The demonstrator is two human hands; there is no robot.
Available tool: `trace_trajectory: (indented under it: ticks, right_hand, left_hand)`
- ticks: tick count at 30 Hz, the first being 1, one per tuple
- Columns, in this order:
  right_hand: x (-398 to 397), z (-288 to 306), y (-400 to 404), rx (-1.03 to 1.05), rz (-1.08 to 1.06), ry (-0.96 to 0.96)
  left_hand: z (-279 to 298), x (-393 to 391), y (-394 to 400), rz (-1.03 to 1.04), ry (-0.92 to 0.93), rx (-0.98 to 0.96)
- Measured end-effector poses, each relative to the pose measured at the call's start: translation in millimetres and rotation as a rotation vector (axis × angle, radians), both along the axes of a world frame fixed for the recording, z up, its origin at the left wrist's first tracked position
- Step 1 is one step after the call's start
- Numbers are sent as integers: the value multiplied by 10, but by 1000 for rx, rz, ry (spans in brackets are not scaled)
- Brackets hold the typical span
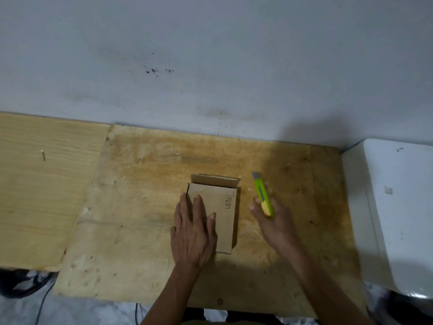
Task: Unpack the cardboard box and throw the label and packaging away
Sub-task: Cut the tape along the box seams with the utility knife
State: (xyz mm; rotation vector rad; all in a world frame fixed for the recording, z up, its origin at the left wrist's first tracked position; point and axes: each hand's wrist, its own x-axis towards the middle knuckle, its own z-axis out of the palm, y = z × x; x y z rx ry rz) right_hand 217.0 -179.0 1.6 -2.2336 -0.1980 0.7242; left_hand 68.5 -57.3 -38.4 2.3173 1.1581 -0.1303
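One small brown cardboard box (214, 214) with handwritten lettering lies flat near the middle of the worn plywood worktop (145, 207), its far flap raised toward the back edge. The left hand (193, 233) rests on the box's left half, fingers (199, 207) spread flat and gripping nothing. The right hand (275, 225), just right of the box, has its fingers curled around one green-and-yellow utility knife (263, 195), blade pointing toward the back edge.

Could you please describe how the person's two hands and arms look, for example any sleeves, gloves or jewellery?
Both arms are bare as far as the picture shows: no sleeves reach the forearms. The left hand and the right hand wear no gloves, and I see no rings, watch or bracelet. The fingers are slim with short nails. No markings are visible.
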Motion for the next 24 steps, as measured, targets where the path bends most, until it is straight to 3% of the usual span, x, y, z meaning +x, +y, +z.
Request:
trace_trajectory:
  ticks: [5, 14, 19, 24]
  right_hand:
    - [-646, -61, 56, 22, -245, 148]
    - [-1162, -108, 220, 73, -540, 291]
    - [-1130, -103, 277, 161, -698, 178]
    - [-786, 31, 235, 275, -649, 41]
  left_hand:
    - [132, 137, 243, 80, -97, -50]
    - [95, 582, 919, -263, 108, -201]
    - [193, 476, 838, -89, 5, -243]
    - [457, 183, 620, 207, -179, -360]
